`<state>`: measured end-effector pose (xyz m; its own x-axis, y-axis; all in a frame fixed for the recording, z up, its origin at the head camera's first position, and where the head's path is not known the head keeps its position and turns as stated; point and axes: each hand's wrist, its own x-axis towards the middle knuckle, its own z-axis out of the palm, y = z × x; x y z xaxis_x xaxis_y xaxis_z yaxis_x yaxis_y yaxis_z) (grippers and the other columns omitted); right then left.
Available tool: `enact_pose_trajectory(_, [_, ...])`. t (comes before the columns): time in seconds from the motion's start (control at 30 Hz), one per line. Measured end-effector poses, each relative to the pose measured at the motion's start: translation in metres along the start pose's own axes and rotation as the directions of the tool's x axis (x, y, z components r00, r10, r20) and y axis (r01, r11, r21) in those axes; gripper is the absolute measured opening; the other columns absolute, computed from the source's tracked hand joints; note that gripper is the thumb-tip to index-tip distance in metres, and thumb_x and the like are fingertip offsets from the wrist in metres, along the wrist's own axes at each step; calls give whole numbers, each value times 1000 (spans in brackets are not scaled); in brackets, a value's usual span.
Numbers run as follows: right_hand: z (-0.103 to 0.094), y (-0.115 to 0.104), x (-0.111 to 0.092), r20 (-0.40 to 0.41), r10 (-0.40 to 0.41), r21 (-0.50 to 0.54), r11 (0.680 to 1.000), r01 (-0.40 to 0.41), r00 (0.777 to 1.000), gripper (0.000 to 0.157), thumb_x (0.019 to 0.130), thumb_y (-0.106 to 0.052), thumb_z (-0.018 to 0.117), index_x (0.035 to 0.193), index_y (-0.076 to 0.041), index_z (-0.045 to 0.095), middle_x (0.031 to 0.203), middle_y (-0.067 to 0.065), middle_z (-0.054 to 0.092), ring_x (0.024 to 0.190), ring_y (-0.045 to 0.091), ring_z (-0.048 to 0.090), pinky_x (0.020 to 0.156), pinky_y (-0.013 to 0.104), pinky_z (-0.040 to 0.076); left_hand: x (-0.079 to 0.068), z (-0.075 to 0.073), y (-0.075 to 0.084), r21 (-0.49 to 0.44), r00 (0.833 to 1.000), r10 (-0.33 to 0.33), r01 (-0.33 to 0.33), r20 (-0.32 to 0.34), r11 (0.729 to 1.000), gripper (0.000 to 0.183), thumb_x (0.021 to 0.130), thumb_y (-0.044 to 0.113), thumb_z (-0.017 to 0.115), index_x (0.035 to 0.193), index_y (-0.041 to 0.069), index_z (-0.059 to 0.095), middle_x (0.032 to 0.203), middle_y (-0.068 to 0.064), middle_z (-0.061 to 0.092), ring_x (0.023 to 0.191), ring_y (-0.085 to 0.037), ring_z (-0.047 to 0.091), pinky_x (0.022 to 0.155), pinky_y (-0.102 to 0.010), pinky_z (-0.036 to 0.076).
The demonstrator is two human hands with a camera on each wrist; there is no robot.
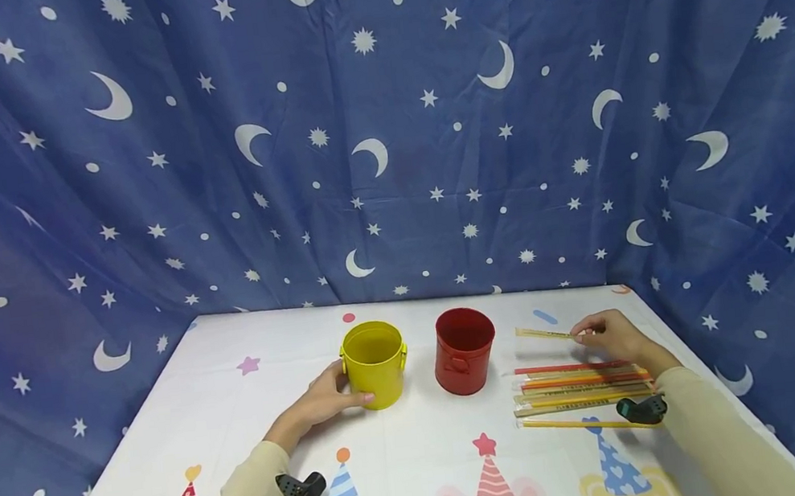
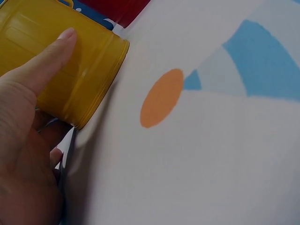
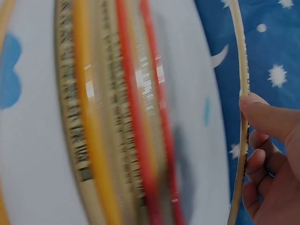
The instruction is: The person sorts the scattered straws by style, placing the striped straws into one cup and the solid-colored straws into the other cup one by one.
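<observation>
Right of the red bucket (image 1: 465, 354), the fingers of the right hand (image 1: 613, 334) pinch a stick (image 1: 543, 334); a loose pinch could drop it. Left of the red bucket, the left hand (image 1: 324, 399) holds a yellow bucket (image 1: 382, 375); bumps could tip it.

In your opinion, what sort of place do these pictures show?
Probably an indoor spot arranged for tabletop work: a starry curtain hangs behind a table with party-hat prints, where a yellow bucket and a red bucket stand.

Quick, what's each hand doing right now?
Left hand: holding the shiny yellow round bucket.
Right hand: pinching a long, thin, tan stick with dark print.
</observation>
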<state>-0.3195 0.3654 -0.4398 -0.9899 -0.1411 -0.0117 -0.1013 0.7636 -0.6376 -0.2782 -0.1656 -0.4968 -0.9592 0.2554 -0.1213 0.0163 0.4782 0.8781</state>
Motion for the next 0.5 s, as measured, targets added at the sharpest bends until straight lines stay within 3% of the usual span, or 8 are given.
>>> enact_pose_trajectory(0.3, [-27,-30,-7,-90,-88,212,972,105,992,38,98,-23,67,121,7,67,91,-9,66,75,7,51,63,22,48,2,0,6,29,1000,-3,4,-9,1000,102,78,44,85,157,5,33,160,-20,41,149,-39,38,125,-60,24])
enact_pose_trajectory(0.4, [-29,-46,-12,-91,-76,253,962,97,993,41,99,-29,66,124,3,67,93,-16,68,81,4,56,71,24,49,1,0,4,25,1000,-5,5,-8,1000,100,79,42,85,156,6,33,160,-19,41,149,-39,38,125,-60,24])
enact_pose_trajectory(0.5, [-27,-60,-17,-77,-74,323,942,95,994,32,100,-30,64,121,-6,71,98,-20,68,91,-2,59,84,23,48,-2,0,3,18,1000,-2,2,-4,1000,100,79,40,85,156,4,33,159,-20,41,149,-39,38,125,-61,24])
